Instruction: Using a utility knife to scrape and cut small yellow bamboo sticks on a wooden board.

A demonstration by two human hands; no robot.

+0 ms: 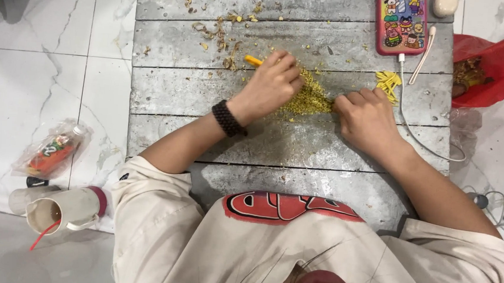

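My left hand [272,85], with a dark beaded bracelet on the wrist, is closed around an orange-handled tool [253,60] and presses into a heap of small yellow-green bits [312,96] on the grey wooden table [208,97]. My right hand [367,115] rests on the table at the heap's right edge, fingers curled against it. What the right fingers hold is hidden. A small bunch of yellow strips [388,83] lies just beyond my right hand.
A phone in a colourful case [400,20] with a white cable [410,123] lies at the table's far right. A red plastic bag [491,66] sits on the marble floor to the right. A cup with a red straw [61,211] and a wrapped bottle [53,151] lie left.
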